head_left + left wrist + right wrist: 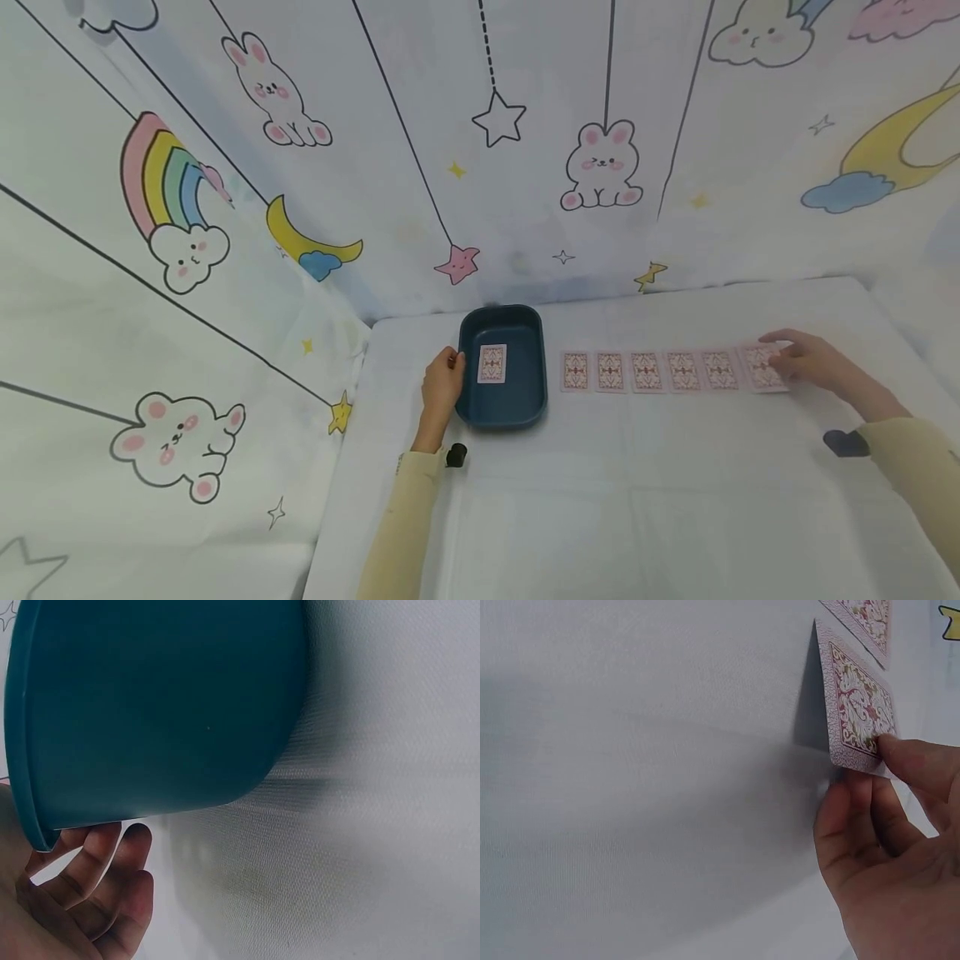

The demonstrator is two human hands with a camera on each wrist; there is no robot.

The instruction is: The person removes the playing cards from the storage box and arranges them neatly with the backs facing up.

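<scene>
A dark teal tray (pixel 521 404) stands at the back of the table, with one patterned playing card (pixel 492 364) lying back up inside it. At the tray's left side, my left hand (pixel 441 385) grips the rim; in the left wrist view its fingers (pixel 97 855) curl under the rim. To the right runs a row of playing cards (pixel 645 372), backs up. My right hand (pixel 813 362) pinches the playing card (pixel 860 705) at the row's right end between thumb and fingers. That card is tilted, its near edge raised off the table. Its face is hidden.
A white cloth covers the table (pixel 600 517). Behind and to the left hang sheets (pixel 420 125) printed with rabbits, stars and clouds. Dark devices are on both wrists, by the yellow sleeves (pixel 408 517).
</scene>
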